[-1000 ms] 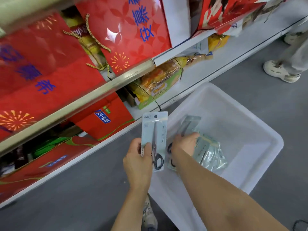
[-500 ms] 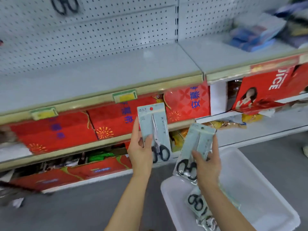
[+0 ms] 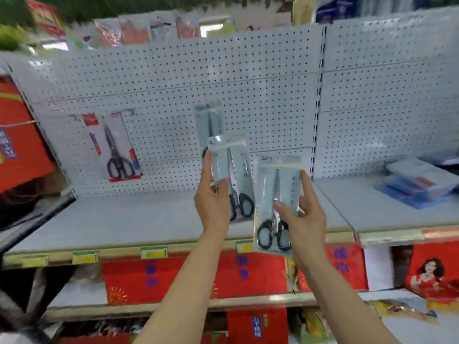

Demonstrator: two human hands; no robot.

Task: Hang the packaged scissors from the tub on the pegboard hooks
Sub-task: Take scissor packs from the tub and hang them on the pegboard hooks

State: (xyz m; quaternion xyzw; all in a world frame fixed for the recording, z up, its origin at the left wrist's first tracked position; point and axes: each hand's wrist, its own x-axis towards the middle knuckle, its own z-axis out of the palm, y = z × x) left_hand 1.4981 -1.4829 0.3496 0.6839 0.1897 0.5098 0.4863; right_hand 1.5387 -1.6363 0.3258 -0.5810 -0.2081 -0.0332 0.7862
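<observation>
My left hand (image 3: 213, 197) holds up a pale green pack of black-handled scissors (image 3: 232, 170) in front of the white pegboard (image 3: 260, 90). Just behind and above it, another pale green pack (image 3: 208, 120) hangs on the board. My right hand (image 3: 301, 209) grips a second scissors pack (image 3: 274, 202), lower and to the right, over the shelf edge. A larger pair of scissors on a red and white card (image 3: 116, 150) hangs at the left of the board. The tub is out of view.
A pale shelf board (image 3: 124, 219) runs under the pegboard, with yellow price tags on its front edge. Blue packs (image 3: 417, 184) lie on the shelf at right. Red gift boxes (image 3: 173, 276) fill the lower shelf, and one more sits at far left.
The view has swung up from the tub to the pegboard. Both hands have risen, each with its scissors pack, and the left pack now sits close to the hanging one.
</observation>
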